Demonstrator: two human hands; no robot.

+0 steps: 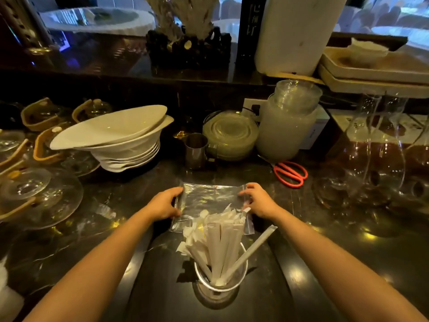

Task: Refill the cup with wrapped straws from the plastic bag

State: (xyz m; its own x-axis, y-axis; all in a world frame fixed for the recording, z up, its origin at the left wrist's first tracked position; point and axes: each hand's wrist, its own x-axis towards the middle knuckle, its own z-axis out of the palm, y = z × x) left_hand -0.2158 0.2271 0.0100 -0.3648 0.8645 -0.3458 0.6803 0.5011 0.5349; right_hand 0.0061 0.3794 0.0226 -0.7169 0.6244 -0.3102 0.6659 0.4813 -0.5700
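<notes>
Head view: cup [220, 278] nearest, packed with wrapped straws [218, 242]. Beyond it, flat clear bag [209, 198] on counter [325, 240]; left hand [166, 203] and right hand [260, 201] pinch its side edges. Scissors [290, 174] farther right.

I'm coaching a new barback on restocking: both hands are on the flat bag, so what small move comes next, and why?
Probably fold or set aside the plastic bag: it looks empty, and the cup already holds wrapped straws.
</notes>
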